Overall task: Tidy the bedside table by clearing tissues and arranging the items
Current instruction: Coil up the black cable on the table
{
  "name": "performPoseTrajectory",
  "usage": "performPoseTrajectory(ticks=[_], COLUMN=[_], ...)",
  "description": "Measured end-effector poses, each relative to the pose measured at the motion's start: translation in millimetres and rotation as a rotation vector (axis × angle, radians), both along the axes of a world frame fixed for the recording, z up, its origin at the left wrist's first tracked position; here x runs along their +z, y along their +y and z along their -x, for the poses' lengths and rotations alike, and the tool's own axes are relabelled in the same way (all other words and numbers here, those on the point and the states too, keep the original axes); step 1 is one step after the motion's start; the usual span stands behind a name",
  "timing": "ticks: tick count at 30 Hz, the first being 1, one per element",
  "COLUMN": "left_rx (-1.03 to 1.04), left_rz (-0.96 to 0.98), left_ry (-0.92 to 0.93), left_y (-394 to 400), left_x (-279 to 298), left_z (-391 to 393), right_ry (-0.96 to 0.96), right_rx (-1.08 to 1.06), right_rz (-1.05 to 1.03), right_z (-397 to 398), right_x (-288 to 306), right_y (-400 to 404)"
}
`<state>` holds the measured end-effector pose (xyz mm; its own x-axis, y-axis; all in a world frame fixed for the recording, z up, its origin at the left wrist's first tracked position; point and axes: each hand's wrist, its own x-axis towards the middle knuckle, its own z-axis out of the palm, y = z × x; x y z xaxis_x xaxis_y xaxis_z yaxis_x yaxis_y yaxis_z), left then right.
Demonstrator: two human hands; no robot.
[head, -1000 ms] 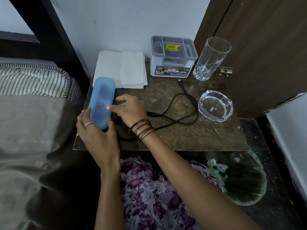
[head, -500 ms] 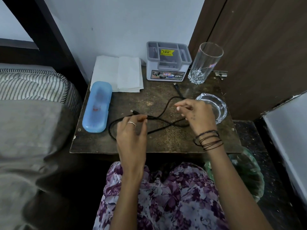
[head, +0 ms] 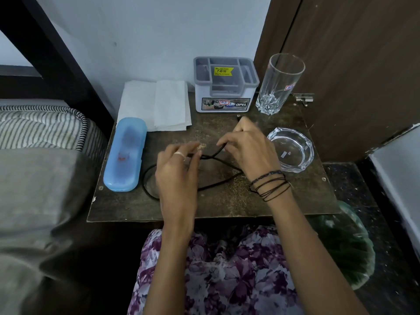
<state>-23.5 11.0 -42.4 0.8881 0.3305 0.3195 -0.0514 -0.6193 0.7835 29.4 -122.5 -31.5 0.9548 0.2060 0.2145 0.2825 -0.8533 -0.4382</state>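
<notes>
Bedside table items: cable in hand, the rest set around the dark tabletop.

A thin black cable point(head: 218, 181) lies in loose loops at the middle of the worn dark-brown wooden bedside table point(head: 295, 201), with part of it lifted and pinched between the left hand point(head: 178, 171) and the right hand point(head: 246, 147). A translucent blue oblong plastic case point(head: 125, 155) lies flat along the left edge. Folded white paper tissues point(head: 156, 104) sit at the back left, just beside the case's far end. A grey-and-white plastic compartment organiser point(head: 225, 87) stands upright at the back centre, a tall clear drinking glass point(head: 280, 84) upright to its right, and a clear glass ashtray point(head: 292, 148) near the right edge.
</notes>
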Motion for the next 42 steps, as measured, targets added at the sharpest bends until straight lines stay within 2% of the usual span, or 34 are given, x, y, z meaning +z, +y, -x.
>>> performPoseTrajectory(ticks=[4,6,13,16,19,22,24,26,29,31,32,36,39,42], left_rx=[-0.25,-0.326,-0.353,-0.343,-0.4,-0.438,-0.447,-0.462,-0.496,-0.465,-0.436,-0.433,-0.497,-0.457], left_rz=[-0.111,-0.093,-0.099,0.005,0.329,0.883,1.227,1.389,1.454,1.416,1.338,0.754,0.32,0.162], left_ry=[0.014,0.04,0.106,0.077,0.063,0.056,0.035,-0.006,-0.08,-0.125,-0.134,-0.074,-0.072,-0.022], left_y=[-5,-3,5,8,6,-2,-6,-6,-4,-1,0,1,1,5], left_x=[13,13,-12,-15,-12,-9,-7,-5,-3,-2,-2,-5,-8,-8], left_z=[-36,-48,-57,-59,-63,-65,-69,-73,-76,-77,-77,-75,-74,-73], right_ry=[-0.11,-0.157,-0.369,-0.373,-0.345,-0.272,-0.145,0.018,0.21,0.278,0.302,0.305,0.187,-0.001], right_rx=[-0.022,-0.041,-0.156,-0.15,-0.163,-0.147,-0.048,0.08,0.18,0.229,0.255,0.274,0.212,0.099], right_rz=[-0.074,-0.135,-0.22,-0.271,-0.4,-0.534,-0.516,-0.455,-0.349,-0.22,-0.167,-0.088,-0.016,0.015], right_z=[-4,-6,-24,-26,-31,-34,-32,-29,-26,-24,-23,-22,-21,-19], right_x=[15,19,15,7,1,-8,-13,-15,-14,-9,-5,12,25,35], right_y=[-1,-1,2,2,4,2,0,1,1,3,3,4,3,-1])
